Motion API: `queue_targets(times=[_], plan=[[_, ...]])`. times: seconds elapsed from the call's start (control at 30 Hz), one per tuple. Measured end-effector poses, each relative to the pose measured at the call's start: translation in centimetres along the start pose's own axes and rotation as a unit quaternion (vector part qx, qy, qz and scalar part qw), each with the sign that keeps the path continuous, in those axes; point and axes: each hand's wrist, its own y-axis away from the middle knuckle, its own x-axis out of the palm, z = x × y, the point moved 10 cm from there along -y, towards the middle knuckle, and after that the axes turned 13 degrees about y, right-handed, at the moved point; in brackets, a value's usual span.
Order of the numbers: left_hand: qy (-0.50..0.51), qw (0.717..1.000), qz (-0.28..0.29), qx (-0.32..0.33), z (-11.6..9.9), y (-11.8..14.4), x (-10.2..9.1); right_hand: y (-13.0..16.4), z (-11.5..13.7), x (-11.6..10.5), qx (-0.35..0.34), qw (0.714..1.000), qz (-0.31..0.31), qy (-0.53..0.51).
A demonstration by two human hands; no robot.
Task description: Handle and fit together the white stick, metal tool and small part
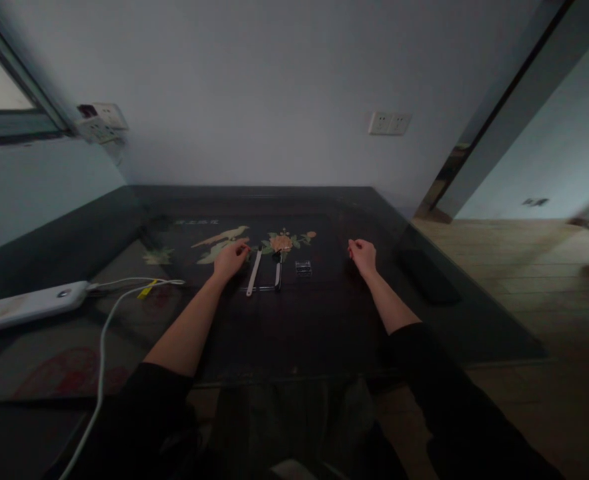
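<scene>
Left hand (pixel 231 260) just left of pale slim stick (pixel 254 275), fingers curled; cannot tell whether they grasp anything. Right hand (pixel 363 257) well apart from it, fingers folded loosely inward; whether anything is pinched there, cannot tell. Between hands, on dark table (pixel 324 327): pale slim stick, dark-and-white tool (pixel 278 273) beside it, then small clear case (pixel 303 268). White oblong device (pixel 34 305) lies far left.

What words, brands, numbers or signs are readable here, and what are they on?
Nothing is clear enough to quote.
Row of characters on the dark tabletop, above the painted bird: too small and blurred to read.
Yellow tag on the white cable: no legible writing.
White device: no readable label.
</scene>
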Motion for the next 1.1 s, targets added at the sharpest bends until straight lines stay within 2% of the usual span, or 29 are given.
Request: queue_targets(times=[0.27, 0.7, 1.1], plan=[[-0.011, 1.0, 0.006, -0.001, -0.1, 0.0, 0.1, 0.5, 0.6, -0.4, -0.024, 1.0, -0.008, -0.007], [-0.007, 1.0, -0.021, 0.003, -0.1, 0.1, -0.6, 0.9, 1.5, 0.2, -0.046, 0.998, 0.042, 0.023], [-0.037, 0.999, 0.009, -0.003, -0.1, 0.3, 0.2, 1.3, 2.5, -0.1, -0.063, 0.996, 0.032, 0.05]])
